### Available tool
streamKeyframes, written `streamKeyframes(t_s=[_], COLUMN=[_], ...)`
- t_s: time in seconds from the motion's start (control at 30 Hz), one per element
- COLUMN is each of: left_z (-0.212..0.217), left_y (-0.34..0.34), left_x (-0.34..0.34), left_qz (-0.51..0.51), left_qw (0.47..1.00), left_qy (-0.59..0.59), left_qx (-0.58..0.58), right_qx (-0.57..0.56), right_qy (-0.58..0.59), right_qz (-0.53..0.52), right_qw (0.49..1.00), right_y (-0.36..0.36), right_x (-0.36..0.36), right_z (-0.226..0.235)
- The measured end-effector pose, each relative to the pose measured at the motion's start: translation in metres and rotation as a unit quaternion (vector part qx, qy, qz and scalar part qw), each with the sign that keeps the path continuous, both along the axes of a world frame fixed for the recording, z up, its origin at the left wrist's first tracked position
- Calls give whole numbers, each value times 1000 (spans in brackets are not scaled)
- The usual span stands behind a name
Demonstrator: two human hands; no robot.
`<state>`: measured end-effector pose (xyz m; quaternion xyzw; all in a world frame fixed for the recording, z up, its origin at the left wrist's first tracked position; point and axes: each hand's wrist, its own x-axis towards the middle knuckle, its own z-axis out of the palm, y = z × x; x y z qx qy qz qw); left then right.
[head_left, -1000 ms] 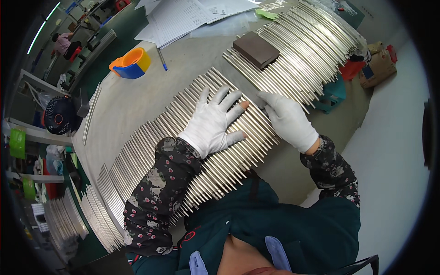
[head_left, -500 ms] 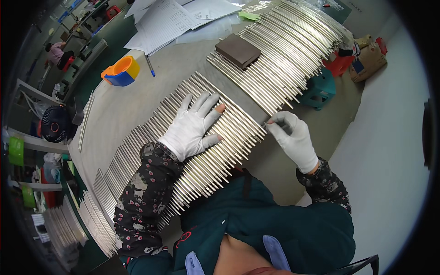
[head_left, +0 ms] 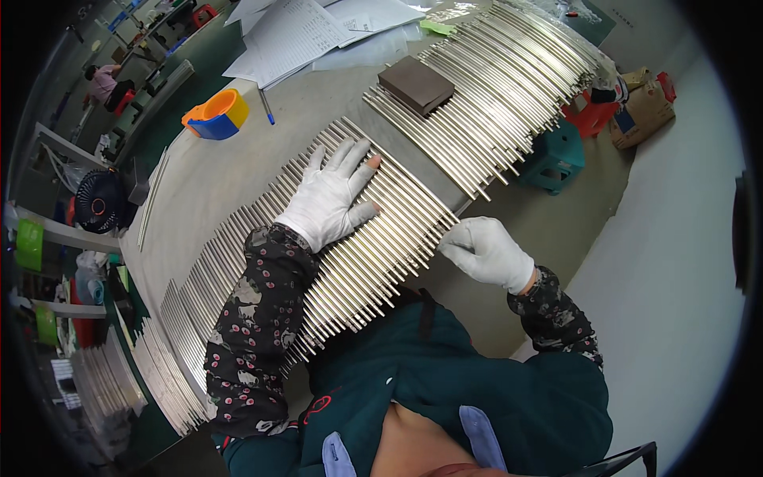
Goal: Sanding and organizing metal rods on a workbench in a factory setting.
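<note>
With our left hand (head_left: 330, 199) spread flat on the metal rods (head_left: 373, 238) and our right hand (head_left: 485, 250) pinching their near ends, a slip could roll rods off the table edge (head_left: 469, 195).

We see the near row of rods (head_left: 350, 262) on the table (head_left: 238, 171), left hand (head_left: 330, 199) flat on it, right hand (head_left: 485, 250) at its right end; far row of rods (head_left: 493, 87) behind, block (head_left: 416, 83) on it, tape dispenser (head_left: 213, 115) far left
</note>
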<state>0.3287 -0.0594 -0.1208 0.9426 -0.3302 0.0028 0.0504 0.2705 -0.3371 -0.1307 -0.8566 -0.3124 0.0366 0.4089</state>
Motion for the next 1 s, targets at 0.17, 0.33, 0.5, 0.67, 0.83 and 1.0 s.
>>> streamKeyframes(t_s=[0.17, 0.33, 0.5, 0.67, 0.83, 1.0], left_z=[-2, -4, -2, -1, 8, 4], left_y=[-4, -8, -9, -11, -30, -45], left_x=[3, 9, 9, 7, 5, -2], left_qz=[0, 0, 4, 8, -54, -92], left_qw=[1000, 1000, 1000, 999, 997, 994], left_qy=[-27, -28, -29, -29, -3, -4], left_qx=[-16, 4, 6, 26, -48, -51], right_qx=[2, 20, 66, 27, 131, 13], right_qy=[-3, 64, 89, 27, 5, -280], right_qz=[3, 124, 84, 85, -128, -219], right_qw=[1000, 990, 990, 996, 983, 935], right_y=[1, 10, 21, 12, 5, 20], right_x=[-3, -13, -13, -10, 17, 94], right_z=[6, 14, 3, 21, 53, 52])
